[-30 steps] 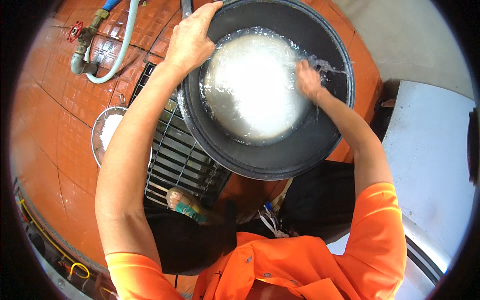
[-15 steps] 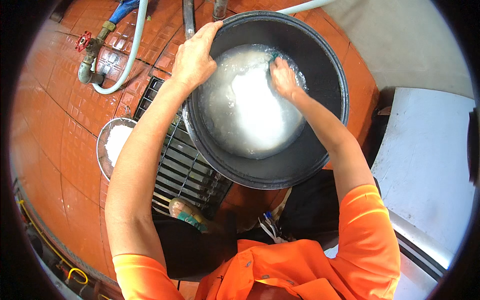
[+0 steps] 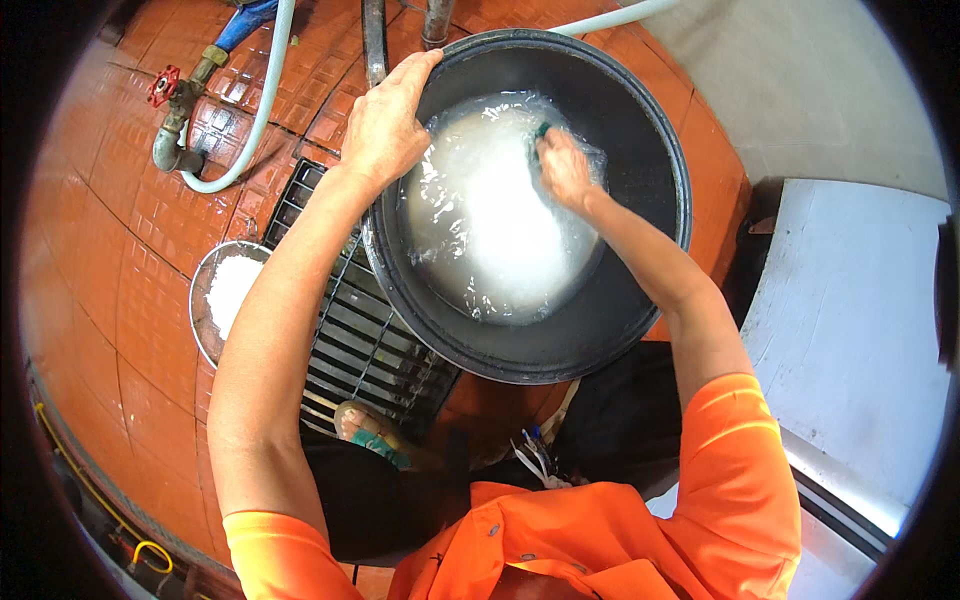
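A large dark pot (image 3: 640,280) stands tilted in front of me, holding cloudy whitish water (image 3: 500,220) with a bright glare on it. My left hand (image 3: 385,130) grips the pot's rim at its far left side. Inside the pot, my right hand (image 3: 565,170) is at the water's right part, its fingers closed around a small dark green scouring pad (image 3: 542,130). Most of the pad is hidden by the fingers. To the left of my left forearm, a round wire strainer (image 3: 205,325) holds white grains that look like rice (image 3: 230,290).
A metal drain grate (image 3: 365,345) lies left of the pot in the wet red tile floor (image 3: 150,350). At the far left are a pipe with a red valve handle (image 3: 164,86) and a pale hose (image 3: 262,125). A white panel (image 3: 845,330) stands at the right.
My right hand has moved slightly nearer with the pad, and the water's ripples have shifted. My left hand still holds the rim.
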Demonstrator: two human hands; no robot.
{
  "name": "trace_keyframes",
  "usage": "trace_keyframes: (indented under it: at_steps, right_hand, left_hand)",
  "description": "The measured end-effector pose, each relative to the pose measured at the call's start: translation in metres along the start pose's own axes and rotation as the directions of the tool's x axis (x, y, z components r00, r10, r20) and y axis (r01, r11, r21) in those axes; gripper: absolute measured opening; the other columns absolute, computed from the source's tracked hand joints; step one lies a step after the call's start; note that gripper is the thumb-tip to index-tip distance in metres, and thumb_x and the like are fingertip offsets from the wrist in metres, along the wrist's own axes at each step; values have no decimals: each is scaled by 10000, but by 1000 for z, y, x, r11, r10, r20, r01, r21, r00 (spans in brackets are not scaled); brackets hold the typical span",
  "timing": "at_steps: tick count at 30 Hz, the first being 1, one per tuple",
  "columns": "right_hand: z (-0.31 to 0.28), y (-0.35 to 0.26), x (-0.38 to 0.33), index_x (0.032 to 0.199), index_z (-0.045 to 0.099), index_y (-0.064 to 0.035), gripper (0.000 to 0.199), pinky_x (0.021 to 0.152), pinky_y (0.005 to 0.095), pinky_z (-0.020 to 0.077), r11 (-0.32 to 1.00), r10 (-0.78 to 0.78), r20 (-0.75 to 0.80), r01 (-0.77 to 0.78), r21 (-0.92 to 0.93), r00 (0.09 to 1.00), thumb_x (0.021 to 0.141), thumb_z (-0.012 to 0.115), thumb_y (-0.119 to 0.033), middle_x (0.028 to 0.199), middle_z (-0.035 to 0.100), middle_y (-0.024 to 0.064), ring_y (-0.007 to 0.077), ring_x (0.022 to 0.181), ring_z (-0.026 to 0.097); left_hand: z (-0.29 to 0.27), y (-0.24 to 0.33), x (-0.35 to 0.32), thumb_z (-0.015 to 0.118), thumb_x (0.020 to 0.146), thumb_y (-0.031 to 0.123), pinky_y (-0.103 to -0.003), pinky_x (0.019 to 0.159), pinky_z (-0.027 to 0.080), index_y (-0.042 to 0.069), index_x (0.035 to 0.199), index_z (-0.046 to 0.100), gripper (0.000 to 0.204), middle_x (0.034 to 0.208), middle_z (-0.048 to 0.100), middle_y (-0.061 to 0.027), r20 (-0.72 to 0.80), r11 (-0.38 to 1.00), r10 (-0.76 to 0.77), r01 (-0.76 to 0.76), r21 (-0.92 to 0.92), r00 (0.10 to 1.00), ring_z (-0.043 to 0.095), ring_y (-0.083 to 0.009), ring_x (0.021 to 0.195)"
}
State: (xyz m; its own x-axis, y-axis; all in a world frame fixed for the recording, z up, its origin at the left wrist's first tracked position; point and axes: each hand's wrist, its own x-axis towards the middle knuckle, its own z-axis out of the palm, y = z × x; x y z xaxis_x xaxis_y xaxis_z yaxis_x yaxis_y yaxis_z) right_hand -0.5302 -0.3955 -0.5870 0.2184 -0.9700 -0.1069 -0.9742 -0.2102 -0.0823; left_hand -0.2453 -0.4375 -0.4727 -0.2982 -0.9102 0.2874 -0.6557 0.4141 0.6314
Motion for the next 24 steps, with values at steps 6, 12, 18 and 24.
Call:
trace_keyframes:
  at_steps: [6,12,18,24]
  right_hand:
    - [-9,10,5,885,589,15,161,848,447,466,999,-24,-65,26,29,998,754,502,-17,1087,527,190,366,1023,518]
    - [-9,-4,-10,918,602,7,194,861,448,457,1000,6,18,-6,8,1000,743,525,-29,1057,526,190,362,1028,514]
    - [-10,16,21,914,609,15,205,868,446,455,994,112,32,-112,-13,993,728,524,2,1063,518,184,356,1039,511]
    - [3,-6,-4,911,615,11,226,865,417,462,986,-132,-93,141,90,987,690,568,25,1044,526,152,339,1024,514]
  left_hand:
    - [1,-2,2,486,662,-118,-427,983,416,106,1292,438,670,1316,479,-137,8,999,35,-36,20,999,503,-362,1143]
    - [-1,-4,0,517,661,-104,-441,949,445,105,1289,428,668,1323,474,-111,22,998,30,-31,55,999,534,-377,1087]
    - [-2,-1,2,504,671,-108,-437,964,431,121,1301,424,675,1333,466,-101,52,1000,1,-1,5,999,516,-365,1118]
    - [0,-2,0,449,660,-133,-424,975,415,118,1287,456,676,1277,509,-163,10,1000,-3,3,4,1000,504,-357,1143]
